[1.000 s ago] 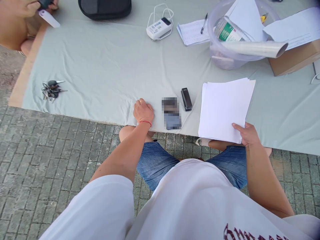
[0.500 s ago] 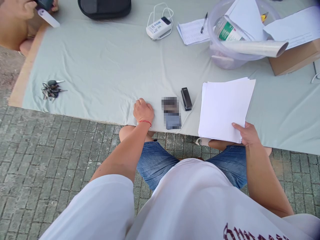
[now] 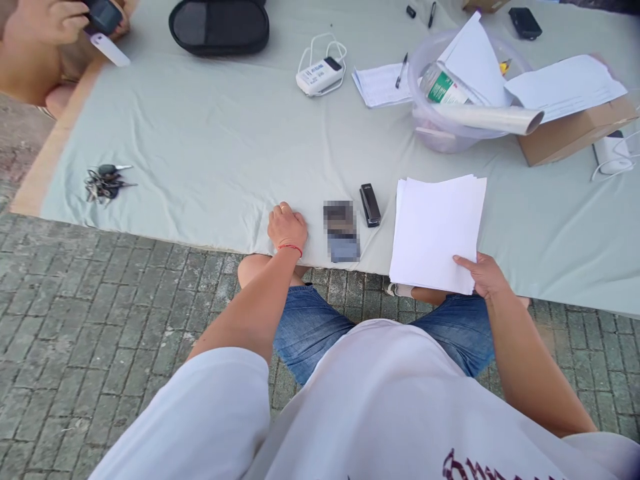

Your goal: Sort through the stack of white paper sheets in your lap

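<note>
My right hand (image 3: 485, 274) grips a stack of white paper sheets (image 3: 436, 230) by its lower right corner, thumb on top and fingers mostly hidden beneath. The sheets lie over the table's near edge, their upper edges slightly fanned. My left hand (image 3: 287, 225), with a red string at the wrist, rests on the cloth as a closed fist; nothing shows in it. Between the hands lie a black stapler (image 3: 370, 205), just left of the sheets, and a phone-sized rectangular thing (image 3: 343, 232) blurred by pixelation.
A clear plastic tub (image 3: 435, 141) with paper, a bottle and a roll stands beyond the sheets, beside a cardboard box (image 3: 575, 133). A white corded device (image 3: 320, 76), a notepad (image 3: 377, 87), a black case (image 3: 220, 27) and keys (image 3: 106, 183) lie around. Another person's hand (image 3: 65, 25) is far left.
My right hand and the sheets have shifted a little left, closer to the stapler, and the stack has turned slightly. My left fist stays in place. The camera view has tilted up slightly.
</note>
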Motion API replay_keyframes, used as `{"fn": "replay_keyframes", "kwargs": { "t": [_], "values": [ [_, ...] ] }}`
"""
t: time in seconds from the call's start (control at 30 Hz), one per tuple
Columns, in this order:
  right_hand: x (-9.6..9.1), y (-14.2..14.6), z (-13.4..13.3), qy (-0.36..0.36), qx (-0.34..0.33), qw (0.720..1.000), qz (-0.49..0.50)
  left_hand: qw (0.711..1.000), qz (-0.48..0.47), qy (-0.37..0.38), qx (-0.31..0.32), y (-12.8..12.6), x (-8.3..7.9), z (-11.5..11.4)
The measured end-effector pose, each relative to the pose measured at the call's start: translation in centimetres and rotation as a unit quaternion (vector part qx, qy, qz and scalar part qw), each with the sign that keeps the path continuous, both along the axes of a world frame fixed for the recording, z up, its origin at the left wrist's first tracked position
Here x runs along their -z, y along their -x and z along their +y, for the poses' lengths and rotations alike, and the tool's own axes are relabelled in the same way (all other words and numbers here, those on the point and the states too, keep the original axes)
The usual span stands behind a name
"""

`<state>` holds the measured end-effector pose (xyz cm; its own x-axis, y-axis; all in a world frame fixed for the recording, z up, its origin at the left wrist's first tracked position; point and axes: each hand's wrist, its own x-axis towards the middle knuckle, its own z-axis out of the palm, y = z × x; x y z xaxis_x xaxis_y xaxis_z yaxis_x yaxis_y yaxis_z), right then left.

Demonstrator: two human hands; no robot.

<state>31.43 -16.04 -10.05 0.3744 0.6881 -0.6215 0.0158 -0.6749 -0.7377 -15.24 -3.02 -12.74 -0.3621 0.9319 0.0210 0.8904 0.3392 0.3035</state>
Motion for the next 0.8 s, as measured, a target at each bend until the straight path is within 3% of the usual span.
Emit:
{"fn": "replay_keyframes", "kwargs": {
  "t": [0.17,0.3,0.37,0.43,0.5,0.57,0.63,0.7,0.8],
  "values": [
    [-1.5,1.3,-3.4,0.060,-0.053,0.994,0.071,0.999,-0.038,-0.029,-0.008,0.3,0.3,0.5],
    [-2.1,1.3,-6.5,0.062,-0.015,0.993,0.098,0.991,-0.110,-0.077,-0.018,0.9,-0.1,-0.4],
    [-2.1,0.7,-7.8,0.051,0.005,0.992,0.112,0.978,-0.172,-0.116,-0.034,0.6,-0.7,-2.9],
    [-1.9,0.0,-8.8,0.040,0.021,0.990,0.134,0.963,-0.225,-0.143,-0.028,-0.5,-1.1,-6.9],
    [-1.5,-0.1,-9.3,0.029,0.036,0.986,0.157,0.949,-0.300,-0.097,0.015,-2.4,-1.2,-11.7],
    [-1.0,0.5,-9.3,0.023,0.041,0.983,0.176,0.899,-0.435,-0.002,0.048,-4.8,-0.8,-16.0],
    [-0.4,1.7,-9.1,0.019,0.031,0.982,0.187,0.815,-0.566,0.115,0.049,-7.0,-0.3,-18.9],
    [0.0,3.2,-8.8,0.018,0.010,0.981,0.191,0.756,-0.630,0.175,0.012,-8.6,0.1,-20.3],
    [0.3,5.0,-8.5,0.019,-0.015,0.981,0.195,0.686,-0.686,0.241,-0.031,-9.7,0.0,-20.1]
  ]
}}
